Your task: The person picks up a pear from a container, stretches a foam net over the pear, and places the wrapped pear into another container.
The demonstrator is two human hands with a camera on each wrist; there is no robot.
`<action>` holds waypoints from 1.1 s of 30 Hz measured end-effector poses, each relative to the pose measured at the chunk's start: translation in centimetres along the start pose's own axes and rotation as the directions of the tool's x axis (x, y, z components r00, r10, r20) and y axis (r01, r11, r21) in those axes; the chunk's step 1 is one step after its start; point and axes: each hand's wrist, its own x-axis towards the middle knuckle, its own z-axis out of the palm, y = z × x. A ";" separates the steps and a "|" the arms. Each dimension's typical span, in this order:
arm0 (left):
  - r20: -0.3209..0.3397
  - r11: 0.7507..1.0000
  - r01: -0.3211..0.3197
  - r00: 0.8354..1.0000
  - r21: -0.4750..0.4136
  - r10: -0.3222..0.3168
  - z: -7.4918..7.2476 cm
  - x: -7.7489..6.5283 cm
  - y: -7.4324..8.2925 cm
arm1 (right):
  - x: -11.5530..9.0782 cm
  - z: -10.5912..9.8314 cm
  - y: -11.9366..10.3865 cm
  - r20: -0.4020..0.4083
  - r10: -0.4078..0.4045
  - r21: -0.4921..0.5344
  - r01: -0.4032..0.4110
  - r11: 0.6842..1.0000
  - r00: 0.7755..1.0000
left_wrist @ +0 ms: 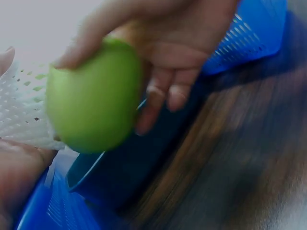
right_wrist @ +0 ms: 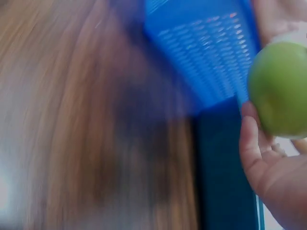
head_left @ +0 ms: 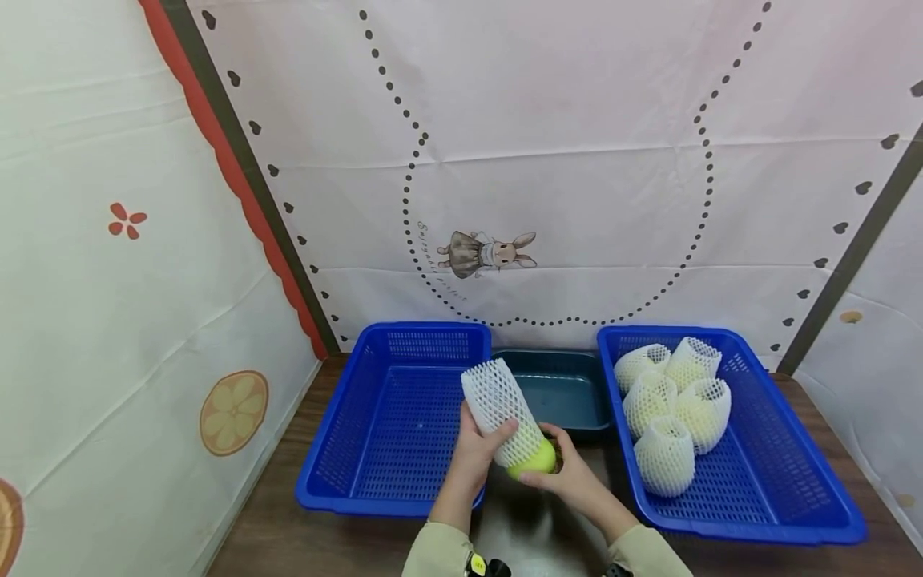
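Observation:
In the head view a green apple sits partly inside a white foam net sleeve, its lower end bare. My left hand grips the sleeve, thumb across its front. The right hand holds the apple's bare end between thumb and fingers. Both are lifted in front of the dark green tray. The left wrist view shows the apple emerging from the sleeve, with the right hand round its far side. Right-hand fingers also touch the apple in the right wrist view.
A blue basket with nothing in it stands at the left. Another blue basket at the right contains several foam-netted fruits. Both flank the green tray on a brown wooden table. Printed cloth hangs behind.

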 end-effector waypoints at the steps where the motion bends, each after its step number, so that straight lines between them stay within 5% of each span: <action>1: 0.005 1.000 0.000 1.000 0.029 0.000 0.0 -0.1 0.0 | 0.0 0.0 -0.2 0.006 0.005 0.052 -0.006 0.999 1.000; 9: 0.103 0.952 -0.081 0.993 0.295 0.053 0.0 -0.4 -0.2 | 0.0 -0.9 -1.9 0.140 0.022 0.351 -0.070 0.934 0.990; 13: 0.173 0.922 -0.115 0.984 0.371 0.053 0.0 -0.5 -0.4 | 0.2 -1.1 -2.1 0.130 0.075 0.426 -0.124 0.896 0.989; 25: 0.193 0.926 -0.129 0.979 0.356 0.062 0.0 -1.0 -0.3 | 0.2 -1.1 -1.9 0.123 0.181 0.671 -0.216 0.709 0.976; 33: 0.214 0.923 -0.146 0.974 0.356 0.072 0.1 -1.0 -0.1 | 0.4 -0.8 -1.6 0.187 0.176 0.660 -0.257 0.706 0.966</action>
